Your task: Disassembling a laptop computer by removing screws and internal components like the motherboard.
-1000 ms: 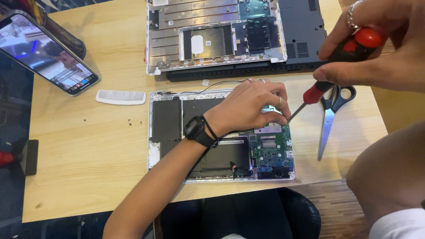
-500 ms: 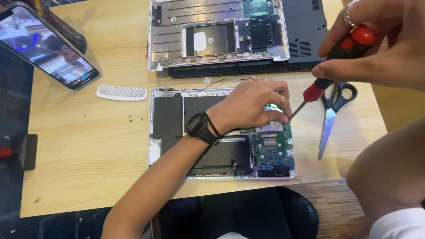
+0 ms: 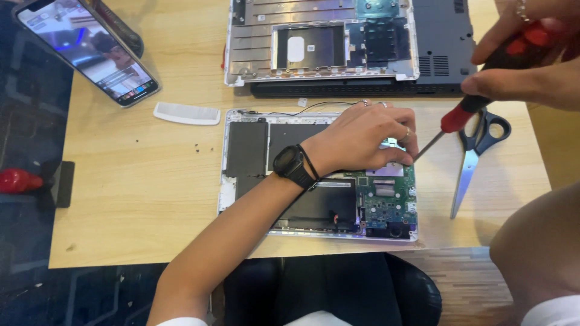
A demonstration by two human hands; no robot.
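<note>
An opened laptop base point(image 3: 254, 151) with its green circuit board point(image 3: 389, 202) lies on the wooden table point(image 3: 139, 193) in front of me. My left hand point(image 3: 362, 136), with a black watch on the wrist, rests on the board's upper right part, fingers curled down onto it. My right hand point(image 3: 531, 57) grips a red-and-black screwdriver point(image 3: 477, 102) at the upper right. Its metal tip slants down to the board beside my left fingertips.
A second opened laptop shell point(image 3: 338, 42) lies at the table's far edge. Scissors point(image 3: 474, 154) lie right of the board. A white comb point(image 3: 186, 113) and a propped phone point(image 3: 90, 48) are at the left. A red object point(image 3: 18, 180) sits off the table's left edge.
The view has shifted slightly; both hands stay in the same pose, with the screwdriver tip still at the board.
</note>
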